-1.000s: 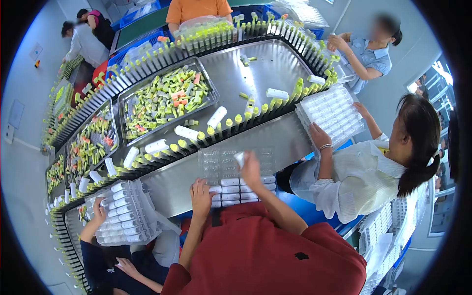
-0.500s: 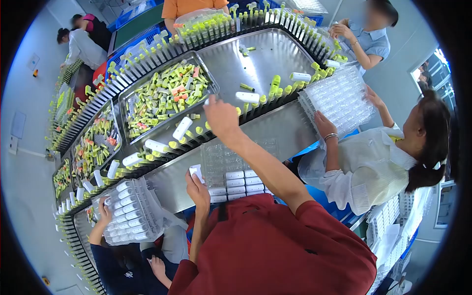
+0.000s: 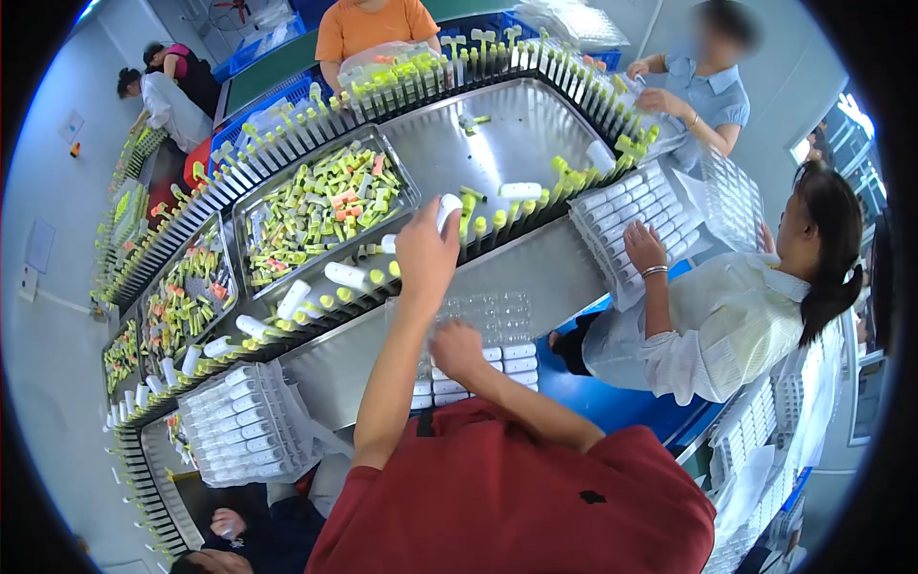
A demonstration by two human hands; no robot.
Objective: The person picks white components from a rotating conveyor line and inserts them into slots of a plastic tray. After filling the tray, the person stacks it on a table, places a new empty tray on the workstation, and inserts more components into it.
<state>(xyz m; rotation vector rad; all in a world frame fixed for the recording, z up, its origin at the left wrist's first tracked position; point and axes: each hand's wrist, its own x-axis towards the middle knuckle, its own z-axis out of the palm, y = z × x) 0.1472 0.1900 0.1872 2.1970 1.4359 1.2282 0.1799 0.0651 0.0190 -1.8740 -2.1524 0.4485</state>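
My left hand is raised at the near edge of the rack, its fingers closed on a white capsule-shaped plastic unit. Yellow-green pegs stand in the black slotted rack beside it. My right hand hangs low over a clear plastic blister tray. Its fingers are curled, and what they hold, if anything, is hidden. White units fill the near cells of that tray. Other white units rest along the rack's near side.
Metal trays of yellow-green and orange pieces lie beyond the rack. To the right, a person touches a filled tray. A stack of filled trays stands left, near another person. More people are across the bench.
My left hand has gone from beside the tray up to the rack. My right hand has come down from the rack to the tray. The person on the right now has a filled tray in front.
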